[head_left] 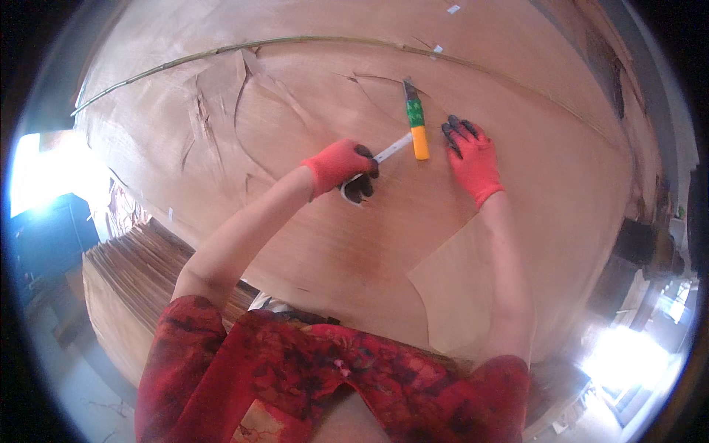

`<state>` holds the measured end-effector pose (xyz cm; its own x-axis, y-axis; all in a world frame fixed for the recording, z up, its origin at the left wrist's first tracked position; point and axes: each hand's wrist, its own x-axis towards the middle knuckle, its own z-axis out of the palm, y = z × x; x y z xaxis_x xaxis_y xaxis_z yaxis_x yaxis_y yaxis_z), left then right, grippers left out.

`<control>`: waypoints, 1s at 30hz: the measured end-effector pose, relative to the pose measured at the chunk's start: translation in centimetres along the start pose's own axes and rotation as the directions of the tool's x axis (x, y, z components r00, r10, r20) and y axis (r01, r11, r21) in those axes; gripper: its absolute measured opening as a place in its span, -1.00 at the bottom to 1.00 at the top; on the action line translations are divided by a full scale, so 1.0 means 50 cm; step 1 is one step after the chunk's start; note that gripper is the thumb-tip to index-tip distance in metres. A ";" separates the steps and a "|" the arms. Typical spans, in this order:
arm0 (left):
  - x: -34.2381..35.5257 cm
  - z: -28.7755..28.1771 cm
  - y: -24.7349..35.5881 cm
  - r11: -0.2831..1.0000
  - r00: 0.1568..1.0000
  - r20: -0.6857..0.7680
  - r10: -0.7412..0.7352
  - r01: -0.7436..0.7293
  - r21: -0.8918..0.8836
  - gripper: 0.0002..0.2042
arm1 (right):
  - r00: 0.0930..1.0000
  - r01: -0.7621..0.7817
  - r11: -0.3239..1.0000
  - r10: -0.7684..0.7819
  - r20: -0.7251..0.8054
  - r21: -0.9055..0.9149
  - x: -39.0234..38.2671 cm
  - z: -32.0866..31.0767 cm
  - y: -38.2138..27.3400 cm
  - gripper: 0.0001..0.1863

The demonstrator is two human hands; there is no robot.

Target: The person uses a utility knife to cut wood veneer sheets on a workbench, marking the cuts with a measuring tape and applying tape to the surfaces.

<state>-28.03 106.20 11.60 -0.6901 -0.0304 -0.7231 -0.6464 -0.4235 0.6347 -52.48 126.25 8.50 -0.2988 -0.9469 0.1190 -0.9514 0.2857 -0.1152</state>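
Note:
My left hand [342,168], in a red glove with dark fingertips, is closed on a narrow white strip of tape [394,148]. One end of the strip reaches toward the knife, and a white loop curls below my fingers. My right hand [474,161], gloved the same way, lies with fingers outstretched on a large, thin, tan wood veneer sheet [354,244]. Between my hands rests a knife [416,122] with a green and yellow handle, its dark blade pointing away from me. The strip's far end comes close to the handle; whether they touch, I cannot tell.
A long thin bamboo stick [303,39] lies across the far side. Torn veneer pieces [221,85] and cracks spread at the left. A smaller veneer piece [458,284] overlaps near my right forearm. Stacked veneer sheets [140,277] stand at the lower left.

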 end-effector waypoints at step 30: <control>0.091 -0.091 0.114 0.866 0.945 -0.075 0.317 -0.321 -0.384 -0.69 | 0.975 -0.135 0.867 0.204 -0.093 0.480 0.169 -0.023 -0.130 -0.71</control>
<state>-33.38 99.54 10.67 -0.8327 -0.2312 -0.5031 -0.2131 -0.7048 0.6767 -48.90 116.54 11.39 -0.4918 -0.8509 0.1845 -0.7481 0.3046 -0.5896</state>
